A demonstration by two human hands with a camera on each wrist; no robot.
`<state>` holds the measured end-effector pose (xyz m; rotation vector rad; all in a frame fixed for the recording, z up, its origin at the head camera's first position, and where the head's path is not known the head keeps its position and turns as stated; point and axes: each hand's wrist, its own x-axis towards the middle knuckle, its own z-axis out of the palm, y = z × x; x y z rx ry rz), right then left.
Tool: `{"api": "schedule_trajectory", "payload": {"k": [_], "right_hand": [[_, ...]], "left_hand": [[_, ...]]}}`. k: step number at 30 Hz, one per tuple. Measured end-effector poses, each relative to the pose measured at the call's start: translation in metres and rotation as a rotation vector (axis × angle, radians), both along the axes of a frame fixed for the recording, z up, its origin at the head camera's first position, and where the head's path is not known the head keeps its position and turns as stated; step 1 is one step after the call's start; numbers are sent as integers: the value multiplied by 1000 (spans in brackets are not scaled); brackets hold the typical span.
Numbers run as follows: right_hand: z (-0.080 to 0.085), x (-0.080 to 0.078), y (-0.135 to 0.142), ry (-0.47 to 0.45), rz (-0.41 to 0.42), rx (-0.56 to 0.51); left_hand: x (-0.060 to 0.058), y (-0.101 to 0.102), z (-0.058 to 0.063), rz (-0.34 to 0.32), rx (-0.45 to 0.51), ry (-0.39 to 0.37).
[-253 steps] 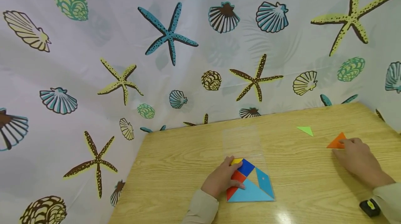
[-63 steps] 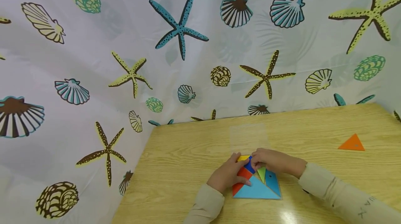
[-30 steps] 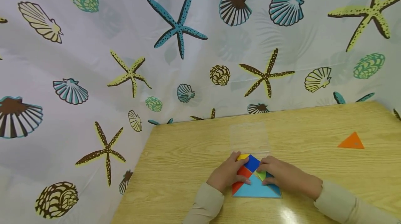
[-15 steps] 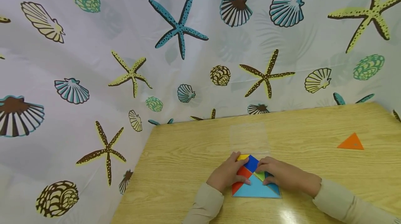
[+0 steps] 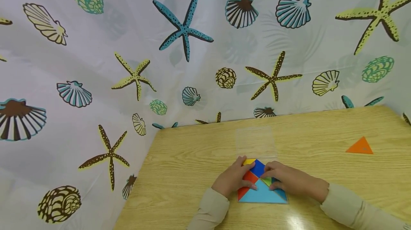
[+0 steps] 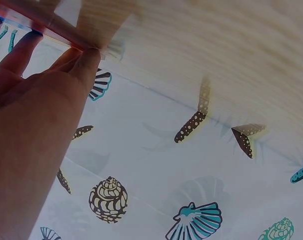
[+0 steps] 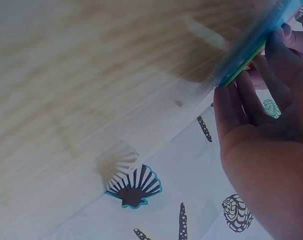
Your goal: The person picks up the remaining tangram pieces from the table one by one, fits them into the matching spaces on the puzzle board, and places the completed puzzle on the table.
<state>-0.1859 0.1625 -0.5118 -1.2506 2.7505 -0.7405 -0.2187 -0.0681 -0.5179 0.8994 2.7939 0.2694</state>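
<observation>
A tangram set lies in a shallow clear tray [image 5: 262, 203] in the head view. My left hand [image 5: 228, 180] rests over its left side, one finger on the blue square [image 5: 258, 168] and the thumb reaching the large light blue triangle [image 5: 261, 194]. Red [image 5: 250, 177] and yellow [image 5: 249, 160] pieces show beside that hand. At the tray's right side, the curled fingers of my right hand [image 5: 287, 179] pinch the small green triangle [image 5: 267, 181], which sits tilted in its gap. A darker blue piece [image 5: 281, 193] is partly hidden under the right hand.
An orange triangle [image 5: 361, 146] lies apart on the wooden table [image 5: 192, 151], to the right. A clear plastic sheet or lid [image 5: 255, 140] lies flat just behind the tray. A curtain [image 5: 205, 51] printed with shells and starfish hangs behind the table.
The green triangle went from the table to the tray in my right hand. Over the last second the right hand stays at its gap, and the piece tilts slightly. The left hand keeps its place.
</observation>
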Motion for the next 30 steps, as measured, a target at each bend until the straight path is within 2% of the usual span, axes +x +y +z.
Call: {"api": "schedule_trajectory", "payload": {"k": [6,15,30], "right_hand": [[0,2,2,27,-8,15],[1,6,-2,16,41,-43],[-2,4,-2,19,19,-32]], "left_hand": [[0,-1,-1,-3,7,10],[0,-1,-1,-2,-5,14],[1,-1,0,1,-1,1]]}}
